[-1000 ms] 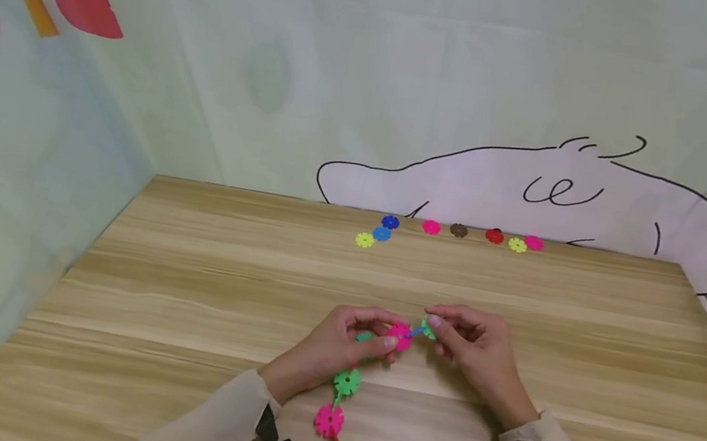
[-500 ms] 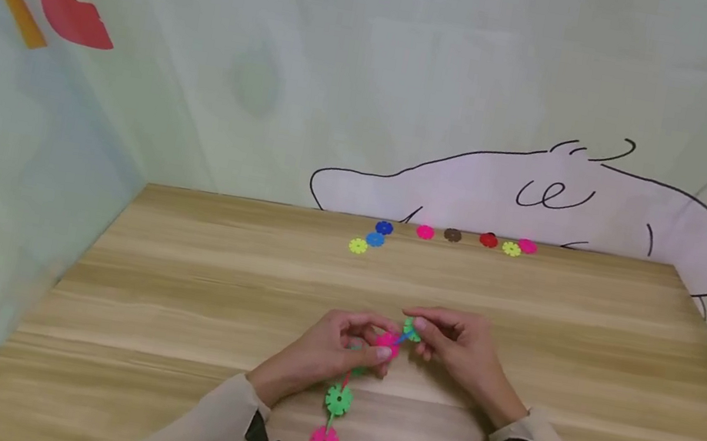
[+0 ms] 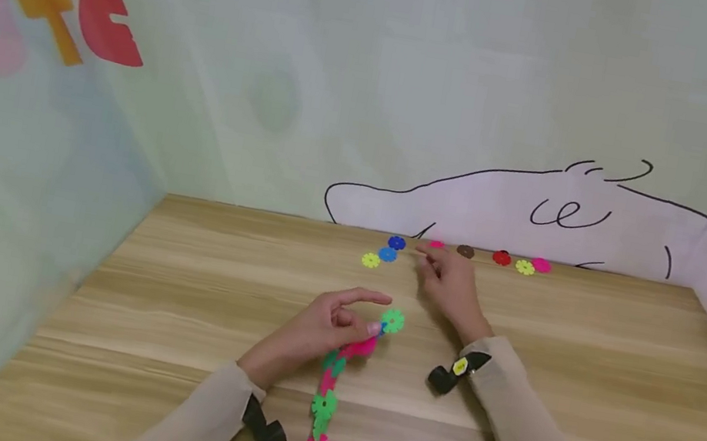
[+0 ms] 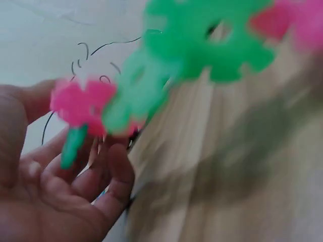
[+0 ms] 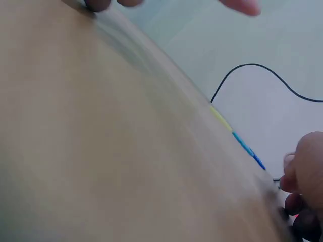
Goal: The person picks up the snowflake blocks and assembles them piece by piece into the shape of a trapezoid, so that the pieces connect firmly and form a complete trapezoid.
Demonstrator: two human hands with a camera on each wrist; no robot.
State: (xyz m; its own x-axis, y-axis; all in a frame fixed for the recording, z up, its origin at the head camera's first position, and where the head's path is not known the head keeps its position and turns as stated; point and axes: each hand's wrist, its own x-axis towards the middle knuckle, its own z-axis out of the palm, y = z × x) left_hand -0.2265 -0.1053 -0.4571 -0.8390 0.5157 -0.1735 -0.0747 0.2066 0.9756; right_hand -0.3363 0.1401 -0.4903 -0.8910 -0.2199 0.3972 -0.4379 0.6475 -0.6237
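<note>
My left hand (image 3: 315, 333) pinches a chain of slotted plastic snowflake discs close to its upper end. A green disc (image 3: 392, 321) tips that end, joined to a mostly hidden blue one and a pink disc (image 3: 360, 346). Below the hand the chain (image 3: 324, 404) runs in green, pink and red, leaving the bottom of the head view. Blurred green discs (image 4: 212, 40) fill the top of the left wrist view. My right hand (image 3: 452, 288) is out over the far table, fingers partly bent, nearest a partly covered pink disc (image 3: 437, 244); nothing shows in its fingers.
Loose discs lie along the far table edge: yellow (image 3: 371, 260), light blue (image 3: 387, 254) and dark blue (image 3: 396, 242) left of the right hand; brown (image 3: 465, 252), red (image 3: 502, 258), another yellow (image 3: 525, 267) and another pink (image 3: 541, 265) to its right. A printed curtain (image 3: 257, 126) stands behind the wooden table.
My right hand has let go of the green disc at the chain's end and moved forward to the far edge. The left hand keeps hold of the chain, its index finger now straighter.
</note>
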